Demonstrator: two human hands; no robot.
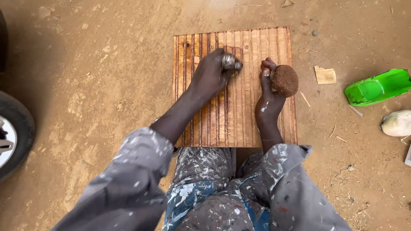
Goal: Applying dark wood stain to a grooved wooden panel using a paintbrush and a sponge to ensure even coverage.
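A square wooden panel (257,42) with grooved vertical ribs lies flat on the sandy ground before my knees, its surface glossy brown with wet stain. My left hand (212,75) presses a small grey wad (231,63), blurred with motion, against the upper middle of the panel. My right hand (267,96) rests on the panel's right side and grips a round brown sponge (284,80), soaked dark. My sleeves and trousers are grey and flecked with paint.
A green plastic container (376,87) lies on its side at the right. Below it sits a pale rounded object (397,123). A scrap of sandpaper (325,75) lies near the panel's right edge. A vehicle tyre (15,132) stands at the left edge.
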